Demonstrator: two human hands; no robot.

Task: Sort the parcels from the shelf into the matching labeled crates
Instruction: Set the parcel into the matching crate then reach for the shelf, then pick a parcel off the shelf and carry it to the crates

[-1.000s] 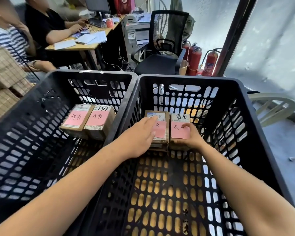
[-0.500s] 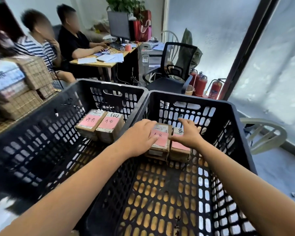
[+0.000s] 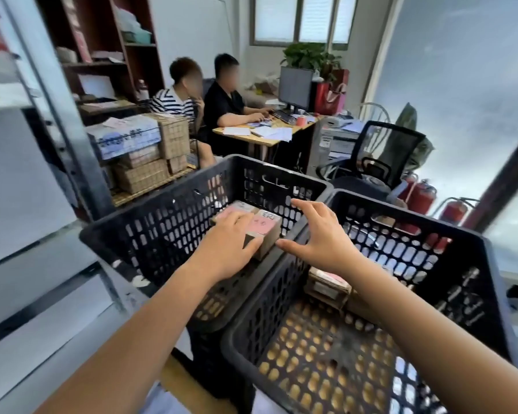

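Note:
Two black plastic crates stand side by side: the left crate (image 3: 162,216) and the right crate (image 3: 449,264). In the left crate lie two brown parcels with pink labels (image 3: 263,227), partly covered by my left hand (image 3: 231,249), which hangs over them with loosely curled fingers and holds nothing. My right hand (image 3: 320,237) hovers above the shared crate walls, fingers spread and empty. More brown parcels (image 3: 326,283) lie in the right crate, mostly hidden under my right forearm.
A metal shelf (image 3: 69,144) stands at the left. Stacked cardboard boxes (image 3: 144,156) sit behind the crates. Two people sit at a desk (image 3: 260,138) at the back. A black office chair (image 3: 380,162) and red fire extinguishers (image 3: 416,195) are at the right.
Both hands have lifted off the parcels in the right crate and moved left. The view has swung up and left, bringing the shelf into sight.

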